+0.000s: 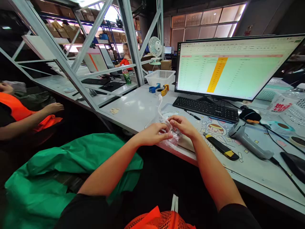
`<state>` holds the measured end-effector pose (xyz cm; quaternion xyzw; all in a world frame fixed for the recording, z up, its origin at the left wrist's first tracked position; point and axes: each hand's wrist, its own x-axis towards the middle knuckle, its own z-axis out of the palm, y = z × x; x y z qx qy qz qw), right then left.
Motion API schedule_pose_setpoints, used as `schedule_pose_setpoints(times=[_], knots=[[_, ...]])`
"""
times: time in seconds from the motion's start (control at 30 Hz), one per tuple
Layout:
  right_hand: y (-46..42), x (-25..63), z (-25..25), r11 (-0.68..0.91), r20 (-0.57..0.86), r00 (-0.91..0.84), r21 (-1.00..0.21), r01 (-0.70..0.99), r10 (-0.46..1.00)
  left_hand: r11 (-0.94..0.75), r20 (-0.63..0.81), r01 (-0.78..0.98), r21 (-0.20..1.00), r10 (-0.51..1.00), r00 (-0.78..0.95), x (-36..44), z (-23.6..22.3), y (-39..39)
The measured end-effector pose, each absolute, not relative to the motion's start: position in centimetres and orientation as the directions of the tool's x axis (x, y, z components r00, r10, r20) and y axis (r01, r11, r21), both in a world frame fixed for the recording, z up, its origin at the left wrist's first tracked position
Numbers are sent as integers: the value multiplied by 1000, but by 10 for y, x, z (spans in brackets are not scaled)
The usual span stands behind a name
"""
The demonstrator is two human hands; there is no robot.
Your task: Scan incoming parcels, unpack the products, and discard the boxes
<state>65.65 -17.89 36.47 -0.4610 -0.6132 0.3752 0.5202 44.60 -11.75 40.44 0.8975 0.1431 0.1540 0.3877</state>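
Holds crumpled clear plastic packaging point(176, 138) at the near edge of a white desk point(130, 106), with left hand point(152, 133) at nine o'clock of it and right hand point(182, 125) at one, pinching the film in curled, narrowly spaced fingers; cannot make out the contents. Faces a monitor point(238, 70) between one and two o'clock, lit with a spreadsheet bearing one orange column; cannot read the tiny entries, nor the small brand lettering on the lower frame with certainty. Includes a black keyboard point(205, 108) below the screen and a pen point(192, 114) near one o'clock. Shows, toward three, a black-and-yellow utility knife point(221, 148) and, farther out, a grey scanner point(250, 143), both on a mat point(247, 168) printed with a cartoon face. Takes in, past two o'clock, a clear bottle point(295, 95) labelled in bold red characters, too blurred to read.
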Motion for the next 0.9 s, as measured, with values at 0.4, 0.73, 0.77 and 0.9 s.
schedule_pose_setpoints(times=[0.4,0.73,0.77,0.9], knots=[[-184,652,359,285,280,-56,-936,208,958,-362,150,109,926,616,773,465,367,-101],[-184,656,361,357,377,90,-916,181,922,-172,175,-79,982,674,718,464,369,-92],[-184,656,362,355,370,81,-922,153,925,-159,179,-93,983,695,697,464,368,-91],[-184,654,362,372,381,35,-915,157,924,-258,201,-20,966,702,683,470,367,-94]])
